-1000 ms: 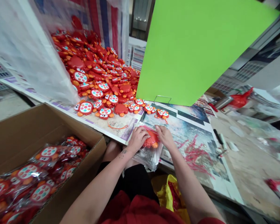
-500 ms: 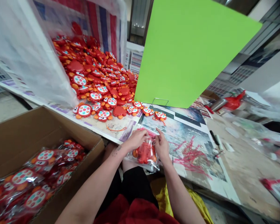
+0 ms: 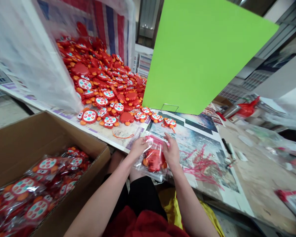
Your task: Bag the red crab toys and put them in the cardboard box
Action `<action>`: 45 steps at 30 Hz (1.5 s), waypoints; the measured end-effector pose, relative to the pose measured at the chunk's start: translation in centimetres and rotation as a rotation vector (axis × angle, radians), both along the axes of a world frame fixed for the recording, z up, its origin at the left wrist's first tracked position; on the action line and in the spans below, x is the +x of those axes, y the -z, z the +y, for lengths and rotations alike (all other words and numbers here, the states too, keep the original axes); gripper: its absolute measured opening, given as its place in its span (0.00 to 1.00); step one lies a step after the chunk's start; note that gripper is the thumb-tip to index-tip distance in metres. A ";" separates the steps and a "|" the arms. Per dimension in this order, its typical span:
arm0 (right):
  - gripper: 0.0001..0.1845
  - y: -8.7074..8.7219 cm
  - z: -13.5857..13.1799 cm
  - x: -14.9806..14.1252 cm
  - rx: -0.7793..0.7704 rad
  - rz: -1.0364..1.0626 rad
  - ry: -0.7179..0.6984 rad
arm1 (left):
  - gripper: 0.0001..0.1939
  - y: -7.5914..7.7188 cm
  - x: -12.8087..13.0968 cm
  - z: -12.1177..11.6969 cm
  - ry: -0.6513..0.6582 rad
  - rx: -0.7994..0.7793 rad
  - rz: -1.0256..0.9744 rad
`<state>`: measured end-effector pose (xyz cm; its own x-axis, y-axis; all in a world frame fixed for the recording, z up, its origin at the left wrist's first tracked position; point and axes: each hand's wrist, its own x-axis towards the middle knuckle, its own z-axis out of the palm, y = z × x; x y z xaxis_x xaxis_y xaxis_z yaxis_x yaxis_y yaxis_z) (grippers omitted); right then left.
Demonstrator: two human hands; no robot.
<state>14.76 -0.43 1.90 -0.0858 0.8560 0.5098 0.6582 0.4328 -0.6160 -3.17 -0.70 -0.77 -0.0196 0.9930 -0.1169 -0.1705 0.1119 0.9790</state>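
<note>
A clear plastic bag (image 3: 138,167) with a red and orange crab-shaped toy (image 3: 155,160) inside lies over the table's near edge, above my lap. The toy's plain red back faces up. My left hand (image 3: 139,146) is closed, thumb and fingers pinching the upper left part of the bag near its pink-red top strip. On the bag's right side, my right hand (image 3: 171,152) grips the edge with the thumb, its index finger stretched upward. Just beyond the hands, loose crab toys (image 3: 141,116) lie in a row, faces with coloured dots showing.
A big pile of crab toys (image 3: 101,79) spills from a white woven sack (image 3: 51,59). Left of me stands a cardboard box (image 3: 88,171) holding bagged toys. A green board (image 3: 199,56) rises behind the table. Pink strips (image 3: 203,164) are scattered at right.
My left hand has shifted slightly left, from over the bag's top strip to its upper left side. The right hand stays at the right edge, its fingers a little more spread.
</note>
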 end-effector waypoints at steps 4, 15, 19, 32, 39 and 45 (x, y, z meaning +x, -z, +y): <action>0.21 -0.4 0.6 -1.4 0.036 -0.153 -0.098 | 0.14 0.6 -0.2 0.1 0.040 -0.010 -0.031; 0.27 -1.0 2.6 -4.2 0.066 -0.571 -0.274 | 0.11 0.9 -0.6 0.4 0.068 0.152 0.198; 0.25 -0.9 3.3 -4.0 0.018 -0.507 -0.262 | 0.11 0.8 -0.4 0.2 0.073 0.198 0.261; 0.29 -1.1 3.3 -3.3 -0.028 -0.406 -0.365 | 0.10 1.5 -0.4 0.6 0.088 0.157 0.148; 0.25 -1.3 3.2 -4.4 0.043 -0.600 -0.350 | 0.10 1.4 -0.7 0.6 0.079 0.198 0.332; 0.17 0.2 4.9 -2.4 -0.017 -0.313 -0.161 | 0.11 1.4 -0.2 0.5 0.068 0.141 0.209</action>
<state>12.33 4.47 1.68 -0.3703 0.8271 0.4228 0.7404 0.5376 -0.4034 -3.36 -0.23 -2.16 0.0383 0.9990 0.0227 0.0404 -0.0242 0.9989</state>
